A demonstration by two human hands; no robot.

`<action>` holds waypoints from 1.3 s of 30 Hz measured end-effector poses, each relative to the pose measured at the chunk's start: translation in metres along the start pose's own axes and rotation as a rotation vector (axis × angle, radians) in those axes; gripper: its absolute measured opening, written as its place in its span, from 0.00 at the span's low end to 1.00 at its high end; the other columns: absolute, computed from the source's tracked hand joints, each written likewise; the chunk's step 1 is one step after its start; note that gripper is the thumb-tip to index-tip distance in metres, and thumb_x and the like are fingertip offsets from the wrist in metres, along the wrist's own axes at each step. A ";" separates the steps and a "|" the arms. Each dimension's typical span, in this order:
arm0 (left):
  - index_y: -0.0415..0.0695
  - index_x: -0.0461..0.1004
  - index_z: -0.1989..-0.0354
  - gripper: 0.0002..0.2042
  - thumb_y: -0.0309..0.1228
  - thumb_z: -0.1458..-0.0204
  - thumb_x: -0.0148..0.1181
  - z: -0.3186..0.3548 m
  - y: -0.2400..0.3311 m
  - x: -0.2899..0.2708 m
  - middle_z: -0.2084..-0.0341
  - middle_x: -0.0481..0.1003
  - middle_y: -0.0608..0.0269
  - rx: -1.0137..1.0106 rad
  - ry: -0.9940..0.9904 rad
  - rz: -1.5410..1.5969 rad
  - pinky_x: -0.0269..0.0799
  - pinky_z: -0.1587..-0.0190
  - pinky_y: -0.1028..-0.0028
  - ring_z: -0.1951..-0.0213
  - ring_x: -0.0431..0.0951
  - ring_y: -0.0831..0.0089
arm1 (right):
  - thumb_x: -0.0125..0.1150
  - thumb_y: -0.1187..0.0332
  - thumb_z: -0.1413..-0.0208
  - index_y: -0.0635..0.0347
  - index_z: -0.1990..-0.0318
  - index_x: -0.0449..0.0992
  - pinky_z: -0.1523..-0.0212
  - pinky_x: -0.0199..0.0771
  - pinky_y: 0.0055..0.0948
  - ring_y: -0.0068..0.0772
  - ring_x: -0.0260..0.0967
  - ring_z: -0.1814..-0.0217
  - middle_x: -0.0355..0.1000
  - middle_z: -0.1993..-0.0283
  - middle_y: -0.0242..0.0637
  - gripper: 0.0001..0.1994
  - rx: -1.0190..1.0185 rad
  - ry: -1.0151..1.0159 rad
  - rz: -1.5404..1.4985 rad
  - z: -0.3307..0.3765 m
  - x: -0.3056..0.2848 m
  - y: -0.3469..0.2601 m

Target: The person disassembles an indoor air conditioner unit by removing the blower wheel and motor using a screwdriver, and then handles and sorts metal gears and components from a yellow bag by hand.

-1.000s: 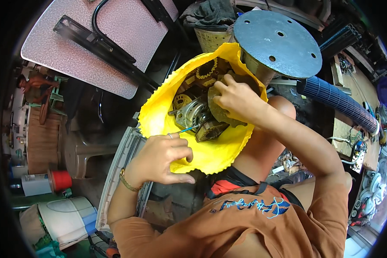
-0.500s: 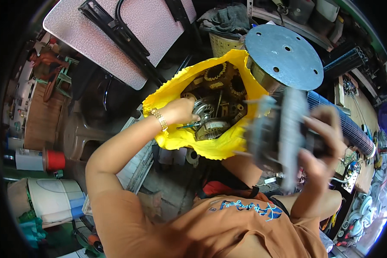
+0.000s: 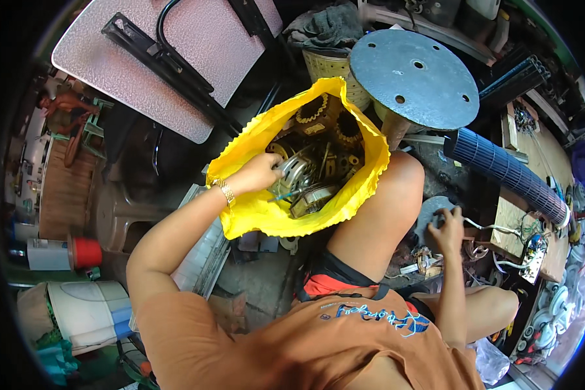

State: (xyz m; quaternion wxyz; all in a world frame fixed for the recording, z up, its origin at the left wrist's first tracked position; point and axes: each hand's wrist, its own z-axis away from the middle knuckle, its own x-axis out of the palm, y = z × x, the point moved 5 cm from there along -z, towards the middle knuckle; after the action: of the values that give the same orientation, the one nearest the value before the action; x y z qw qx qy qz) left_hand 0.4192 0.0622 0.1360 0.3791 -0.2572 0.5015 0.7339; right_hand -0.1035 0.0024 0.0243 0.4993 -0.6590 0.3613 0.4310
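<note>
Moved since the half-second-earlier frame: right hand (image 3: pixel 446 233), with a thin, round, grey metal disc (image 3: pixel 429 218), gone from beside the sack's rim down to the low clutter beyond the bent knee (image 3: pixel 403 185). Clock positions below are read from the sack's mouth.

Right hand, 4 o'clock: fingers spread over the disc's right side, touching it; whether they bear its weight cannot be told.

Left hand (image 3: pixel 259 174), 9 o'clock, inside the rim: fingers curled at the edge of a silver, slotted metal housing (image 3: pixel 298 174); pinched or merely resting, cannot be told.

Container: one yellow, ragged-rimmed, flexible sack (image 3: pixel 266 225), mouth open. Contents: the housing, left of centre; one thin blue rod (image 3: pixel 286 195), 7 o'clock; one brown-sided, blocky metal part (image 3: pixel 312 200), 6 o'clock; one dark toothed ring (image 3: pixel 313 107), 12 o'clock.

Surroundings: one grey round plate with holes (image 3: pixel 416 78), 2 o'clock; one dark-blue mesh cylinder (image 3: pixel 507 172), 3 o'clock; one loose white wire (image 3: pixel 494 227), near the right hand, 4 o'clock.

Hazards, judged: disc tipping, if its support is uneven; fingers snagging, given the wire so near; housing sliding, should the left fingers slacken; soft rim folding inward under the left wrist.
</note>
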 end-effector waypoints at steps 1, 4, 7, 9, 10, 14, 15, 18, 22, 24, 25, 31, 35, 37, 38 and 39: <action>0.35 0.78 0.55 0.14 0.33 0.44 0.60 0.004 0.011 -0.001 0.63 0.81 0.41 0.032 0.004 -0.078 0.75 0.52 0.59 0.59 0.82 0.49 | 0.76 0.65 0.62 0.56 0.55 0.80 0.50 0.76 0.48 0.56 0.71 0.47 0.67 0.52 0.49 0.22 0.069 -0.065 -0.035 0.001 0.026 0.003; 0.34 0.77 0.55 0.15 0.34 0.41 0.55 0.012 0.028 -0.020 0.65 0.80 0.40 -0.013 0.108 0.091 0.74 0.52 0.59 0.59 0.81 0.48 | 0.76 0.63 0.61 0.57 0.56 0.78 0.54 0.77 0.50 0.57 0.72 0.52 0.66 0.52 0.49 0.22 0.092 -0.086 -0.080 0.005 0.087 0.016; 0.34 0.75 0.51 0.16 0.34 0.38 0.53 0.036 0.056 -0.045 0.62 0.80 0.54 -0.030 0.075 0.199 0.73 0.52 0.66 0.58 0.80 0.65 | 0.75 0.63 0.61 0.57 0.55 0.78 0.54 0.76 0.50 0.57 0.73 0.53 0.66 0.52 0.49 0.23 0.168 -0.062 -0.091 0.016 0.119 0.017; 0.33 0.74 0.46 0.18 0.35 0.36 0.54 0.061 0.083 -0.069 0.56 0.79 0.61 -0.046 0.166 0.385 0.71 0.47 0.72 0.53 0.77 0.74 | 0.75 0.62 0.60 0.58 0.55 0.78 0.54 0.76 0.50 0.58 0.73 0.53 0.66 0.53 0.49 0.23 0.179 -0.057 -0.110 0.012 0.121 0.019; 0.32 0.74 0.45 0.19 0.35 0.36 0.54 0.074 0.099 -0.085 0.53 0.78 0.63 -0.052 0.271 0.426 0.69 0.44 0.74 0.51 0.76 0.76 | 0.76 0.61 0.60 0.58 0.54 0.77 0.53 0.76 0.50 0.58 0.73 0.54 0.67 0.54 0.49 0.24 0.190 -0.038 -0.124 0.009 0.119 0.024; 0.38 0.69 0.47 0.16 0.32 0.39 0.60 0.113 0.143 -0.090 0.58 0.75 0.68 0.171 0.204 0.712 0.72 0.51 0.79 0.55 0.74 0.83 | 0.75 0.56 0.56 0.58 0.50 0.78 0.50 0.76 0.48 0.57 0.74 0.49 0.71 0.50 0.50 0.26 0.216 -0.256 -0.079 -0.011 0.121 0.053; 0.39 0.69 0.48 0.15 0.31 0.39 0.60 0.121 0.144 -0.080 0.58 0.75 0.68 0.174 0.276 0.757 0.72 0.52 0.79 0.56 0.73 0.83 | 0.75 0.56 0.56 0.58 0.50 0.78 0.50 0.76 0.48 0.57 0.74 0.49 0.71 0.50 0.50 0.26 0.205 -0.255 -0.080 -0.014 0.121 0.058; 0.39 0.67 0.50 0.12 0.27 0.39 0.59 0.126 0.138 -0.049 0.61 0.72 0.69 0.187 0.318 0.763 0.69 0.57 0.80 0.59 0.71 0.83 | 0.74 0.57 0.54 0.57 0.48 0.77 0.47 0.74 0.49 0.57 0.74 0.47 0.73 0.48 0.51 0.26 0.269 -0.339 -0.074 -0.005 0.132 0.103; 0.40 0.72 0.57 0.11 0.23 0.47 0.63 0.145 0.175 -0.041 0.63 0.74 0.58 0.425 0.449 0.202 0.74 0.55 0.67 0.62 0.77 0.63 | 0.68 0.62 0.49 0.52 0.44 0.76 0.44 0.74 0.48 0.59 0.73 0.43 0.73 0.44 0.52 0.23 0.223 -0.361 -0.023 0.003 0.132 0.146; 0.42 0.75 0.59 0.14 0.24 0.56 0.67 0.162 0.198 -0.025 0.64 0.75 0.60 0.581 0.463 -0.073 0.74 0.58 0.65 0.62 0.78 0.58 | 0.67 0.61 0.47 0.52 0.43 0.76 0.43 0.74 0.48 0.60 0.72 0.42 0.73 0.44 0.53 0.23 0.182 -0.373 0.166 0.002 0.112 0.113; 0.44 0.76 0.59 0.15 0.27 0.57 0.67 0.173 0.202 -0.011 0.63 0.75 0.62 0.625 0.484 -0.168 0.72 0.58 0.64 0.61 0.78 0.62 | 0.66 0.61 0.45 0.52 0.42 0.75 0.45 0.75 0.49 0.60 0.73 0.42 0.76 0.45 0.51 0.22 0.132 -0.391 0.093 -0.010 0.087 0.064; 0.53 0.79 0.61 0.10 0.38 0.48 0.56 0.148 0.254 0.082 0.61 0.74 0.72 0.931 0.493 -0.413 0.65 0.51 0.62 0.58 0.76 0.73 | 0.51 0.39 0.36 0.64 0.31 0.62 0.45 0.74 0.32 0.31 0.73 0.44 0.75 0.47 0.41 0.39 0.168 -0.401 -1.636 0.006 -0.090 -0.107; 0.55 0.79 0.61 0.08 0.37 0.47 0.57 0.113 0.282 0.136 0.61 0.74 0.73 0.982 0.484 -0.385 0.64 0.46 0.57 0.55 0.74 0.73 | 0.66 0.59 0.46 0.63 0.28 0.59 0.36 0.68 0.31 0.36 0.71 0.40 0.71 0.41 0.44 0.40 0.168 -0.315 -1.553 0.016 -0.121 -0.088; 0.57 0.80 0.61 0.08 0.39 0.49 0.60 0.106 0.291 0.134 0.60 0.73 0.76 0.996 0.487 -0.399 0.63 0.47 0.54 0.55 0.73 0.74 | 0.67 0.68 0.48 0.63 0.29 0.63 0.36 0.67 0.30 0.33 0.68 0.39 0.70 0.40 0.41 0.37 0.304 -0.208 -1.403 0.022 -0.108 -0.051; 0.56 0.80 0.59 0.10 0.37 0.51 0.64 0.108 0.288 0.120 0.60 0.73 0.73 0.999 0.436 -0.235 0.64 0.47 0.54 0.54 0.73 0.71 | 0.65 0.71 0.48 0.63 0.30 0.64 0.36 0.67 0.29 0.32 0.68 0.38 0.69 0.40 0.40 0.35 0.355 -0.184 -1.374 0.027 -0.096 -0.030; 0.54 0.81 0.57 0.13 0.35 0.54 0.68 0.109 0.280 0.104 0.59 0.73 0.70 0.994 0.387 -0.077 0.65 0.47 0.53 0.53 0.73 0.69 | 0.64 0.72 0.48 0.63 0.31 0.65 0.36 0.66 0.30 0.33 0.67 0.37 0.69 0.39 0.40 0.34 0.358 -0.180 -1.297 0.031 -0.087 -0.012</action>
State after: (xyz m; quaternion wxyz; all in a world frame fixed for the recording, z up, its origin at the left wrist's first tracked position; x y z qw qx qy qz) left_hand 0.1314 0.1360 0.2486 0.3822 -0.1956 0.8396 0.3328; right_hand -0.1311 0.0391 0.1057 0.7865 -0.6110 -0.0845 0.0309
